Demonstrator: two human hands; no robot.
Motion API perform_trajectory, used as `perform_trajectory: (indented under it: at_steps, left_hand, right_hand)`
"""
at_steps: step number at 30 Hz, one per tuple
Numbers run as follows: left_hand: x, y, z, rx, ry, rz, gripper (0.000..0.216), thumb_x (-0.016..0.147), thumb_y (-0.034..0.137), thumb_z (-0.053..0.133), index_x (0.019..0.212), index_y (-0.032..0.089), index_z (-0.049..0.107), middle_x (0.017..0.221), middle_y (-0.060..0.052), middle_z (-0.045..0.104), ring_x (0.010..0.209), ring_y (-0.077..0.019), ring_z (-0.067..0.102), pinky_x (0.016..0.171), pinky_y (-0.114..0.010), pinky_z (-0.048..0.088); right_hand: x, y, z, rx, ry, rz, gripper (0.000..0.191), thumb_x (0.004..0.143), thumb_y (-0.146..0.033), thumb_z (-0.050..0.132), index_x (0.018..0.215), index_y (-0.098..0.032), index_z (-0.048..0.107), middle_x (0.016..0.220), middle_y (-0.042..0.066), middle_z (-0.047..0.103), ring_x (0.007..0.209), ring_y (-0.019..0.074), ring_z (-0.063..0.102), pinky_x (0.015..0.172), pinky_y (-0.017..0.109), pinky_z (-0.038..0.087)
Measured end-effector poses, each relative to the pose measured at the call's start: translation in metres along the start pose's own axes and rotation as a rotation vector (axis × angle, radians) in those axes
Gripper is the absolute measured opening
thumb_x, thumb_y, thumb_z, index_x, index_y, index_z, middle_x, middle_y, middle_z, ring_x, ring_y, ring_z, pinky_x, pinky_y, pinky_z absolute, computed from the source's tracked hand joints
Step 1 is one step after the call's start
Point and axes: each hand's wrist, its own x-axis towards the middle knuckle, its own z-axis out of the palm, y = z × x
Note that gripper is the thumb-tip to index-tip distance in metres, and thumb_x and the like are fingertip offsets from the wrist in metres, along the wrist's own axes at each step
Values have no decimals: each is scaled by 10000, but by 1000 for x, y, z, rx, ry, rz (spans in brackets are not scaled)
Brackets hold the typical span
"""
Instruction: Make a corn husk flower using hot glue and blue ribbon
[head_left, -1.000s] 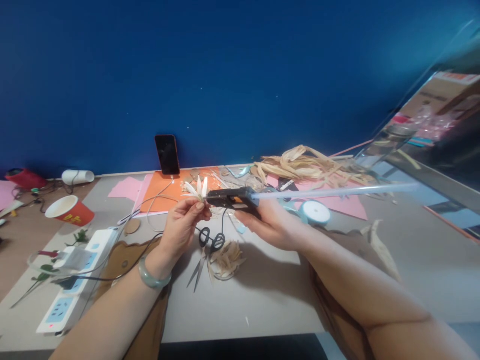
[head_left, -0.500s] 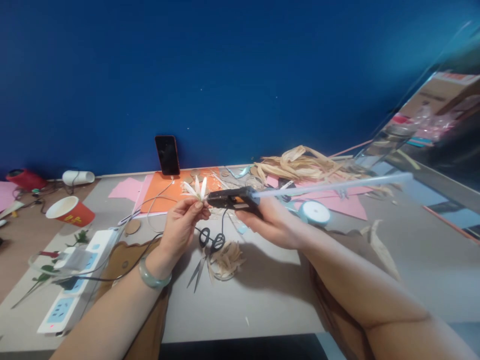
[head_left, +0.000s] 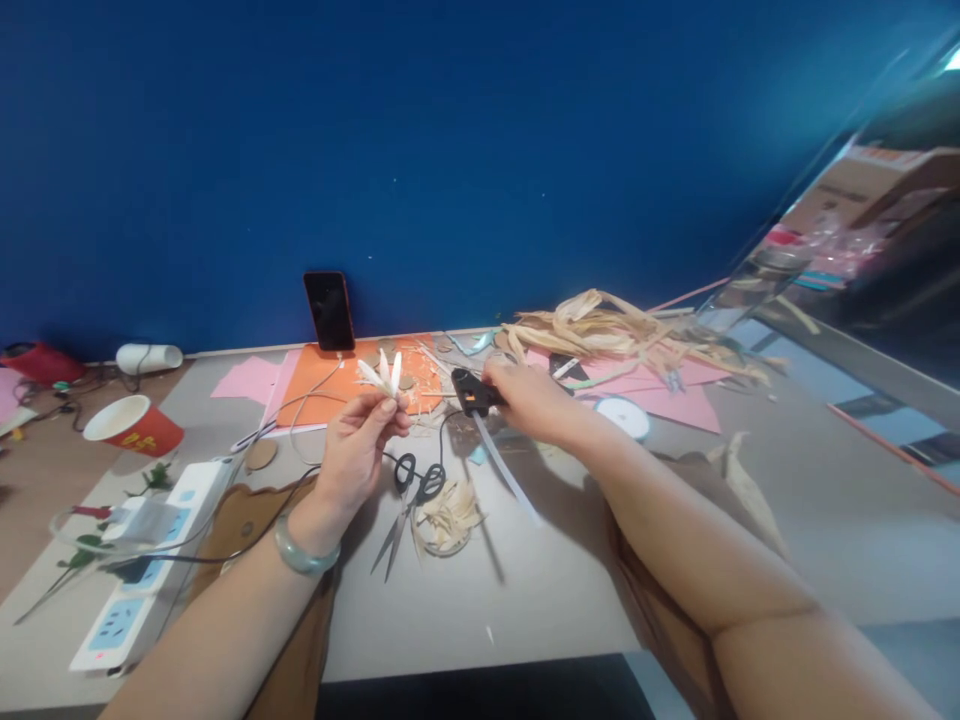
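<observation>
Flower (head_left: pixel 384 372): over the worktop (head_left: pixel 555 610), left of the middle, in front of the orange paper (head_left: pixel 315 378); its pale petals fan upward.
Left hand (head_left: pixel 358 440): thumb and fingers pinched together on the flower's base, likely so our fingers stay off the petals.
Right hand (head_left: pixel 536 398): wrapped around the gun (head_left: pixel 471 390), well clamped as far as we can see; our fingers on its far side are hidden.
Gun: held to the right of the flower with a gap between, so our two hands are apart. We cannot make out its tip.
Glue stick (head_left: pixel 501 462): slants out of the gun toward us, over bare worktop, where nothing snags it.
Scissors (head_left: pixel 405 505): lying between our arms, blades toward us, handles far; within easy reach, we judge.
Husk bundle (head_left: pixel 450 515): just right of the scissors, near us.
Husks (head_left: pixel 592 325): heaped far right, presumably to leave the near worktop for handwork.
Phone (head_left: pixel 330 310): leaning on the far wall (head_left: pixel 450 150), which props it up.
Power strip (head_left: pixel 116 620): near left, probably to keep plugs aside.
</observation>
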Motion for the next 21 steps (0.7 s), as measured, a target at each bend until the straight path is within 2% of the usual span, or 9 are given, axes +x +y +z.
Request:
perform_trajectory:
  at_steps: [4,8,12,15,17,19,21]
  left_hand:
    - [-4,1,2,-21,-52,-32,136,688,228,771,751,171,665,735,-7,712,575,-84,624,551,-195,508]
    - [-8,2,4,-22,-103,-59,153,675,240,779,726,177,650,724,-5,708,556,-92,617,529,-209,503]
    - [-9,1,4,1,-132,-59,156,678,256,778,708,179,645,730,-15,713,542,-99,612,516,-220,496]
    - [-10,1,5,8,-147,-49,153,685,268,775,718,186,651,729,-15,715,534,-100,609,516,-225,495]
    - [-11,0,5,25,-162,-56,140,698,272,767,725,189,658,706,-10,707,533,-100,607,520,-225,496]
    - [-12,0,5,51,-178,-65,120,718,272,753,735,188,668,700,-9,701,543,-99,607,529,-225,499]
    - [-12,-1,6,72,-190,-65,108,732,273,742,744,188,676,711,-11,702,554,-100,610,529,-223,499]
  right_hand:
    - [9,6,24,-181,-67,66,386,750,-59,523,1130,-127,516,990,158,652,962,287,583,830,365,358]
    - [15,8,37,-191,-118,108,399,751,-159,609,1140,-132,524,1053,175,639,1040,315,558,879,403,348]
    - [13,4,34,-189,-126,109,476,688,-258,707,1118,-124,555,1074,184,624,1050,331,545,891,420,353]
    - [5,-6,23,-155,-26,45,439,678,-216,707,1088,-110,593,1091,194,612,1054,341,541,912,455,350]
    - [-2,-18,14,25,106,-58,347,737,-186,654,1078,-131,617,1084,163,625,1053,307,550,934,460,356]
    - [-10,-33,7,398,208,-199,294,818,-197,588,1108,-159,620,1049,110,652,1001,234,583,910,405,414]
    - [-18,-48,3,762,253,-293,266,870,-206,536,1118,-155,619,1019,90,665,918,175,615,847,343,477]
